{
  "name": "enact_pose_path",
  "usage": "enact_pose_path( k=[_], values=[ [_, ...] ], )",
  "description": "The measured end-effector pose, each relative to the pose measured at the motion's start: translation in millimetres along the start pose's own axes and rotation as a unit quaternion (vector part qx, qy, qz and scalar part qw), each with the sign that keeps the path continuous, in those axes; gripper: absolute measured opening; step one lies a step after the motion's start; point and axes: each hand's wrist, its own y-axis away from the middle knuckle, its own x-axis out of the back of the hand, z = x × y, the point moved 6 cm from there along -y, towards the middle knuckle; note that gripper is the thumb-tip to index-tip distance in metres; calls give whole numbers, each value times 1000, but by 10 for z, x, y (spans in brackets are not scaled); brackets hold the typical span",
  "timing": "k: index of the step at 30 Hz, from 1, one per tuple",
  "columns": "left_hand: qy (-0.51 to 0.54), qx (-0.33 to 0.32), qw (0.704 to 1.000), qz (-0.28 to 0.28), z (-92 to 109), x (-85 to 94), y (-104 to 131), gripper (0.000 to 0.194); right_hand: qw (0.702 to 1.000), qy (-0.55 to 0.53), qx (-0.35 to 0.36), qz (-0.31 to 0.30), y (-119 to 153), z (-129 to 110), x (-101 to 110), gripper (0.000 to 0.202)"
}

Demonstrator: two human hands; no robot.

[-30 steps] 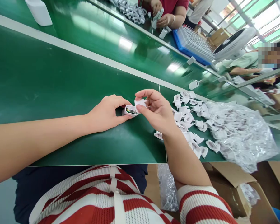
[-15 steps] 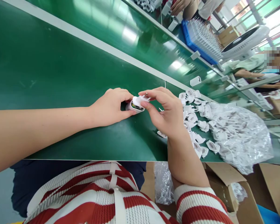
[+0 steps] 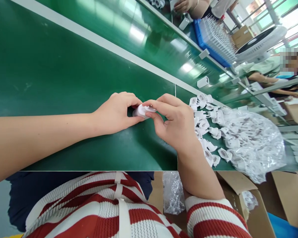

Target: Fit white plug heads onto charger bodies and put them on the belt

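A glossy green conveyor belt point(image 3: 64, 76) filled the upper and left parts of the frame, crossed by a pale strip running from upper left toward the right. At the centre of the frame, just above the belt, the left hand point(image 3: 115, 114) and the right hand point(image 3: 175, 122) met around a small white charger housing point(image 3: 142, 111). It showed only as a rounded white plastic shell, mostly hidden between the fingertips. The left hand gripped its left end with thumb and curled fingers; the right hand pinched its right end, forefinger laid over the top and thumb beneath.

Half a second before, a white plug cap with metal pins had sat tilted at the open end of the housing, with the circuit board visible inside. Now the board and the pins were out of sight and the right fingers covered that end, the hands drawn closer together.

To the right of centre lay a heap of loose white plug caps point(image 3: 208, 129) beside a crumpled clear plastic bag point(image 3: 253, 145). At the upper right stood a blue tray point(image 3: 208, 43) near another person's hand point(image 3: 182, 5).
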Motion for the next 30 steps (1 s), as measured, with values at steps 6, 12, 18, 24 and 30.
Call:
enact_pose_path(
  k=[6,12,18,24,30],
  values=[
    [1,-18,1000,9,-11,21,-16,30,999,-15,1,-30,-81,38,-26,27],
    [3,-28,1000,-7,-15,30,5,45,996,-10,-41,-83,-70,-39,-60,34],
    [-20,83,996,13,-141,146,45,49,991,35,-126,32,842,137,394,97],
    [1,158,986,43,-142,179,58,58,846,90,-510,126,2420,943,362,138],
    [167,196,966,35,-65,258,-522,60,858,9,-509,60,2254,1409,312,137]
  ],
)
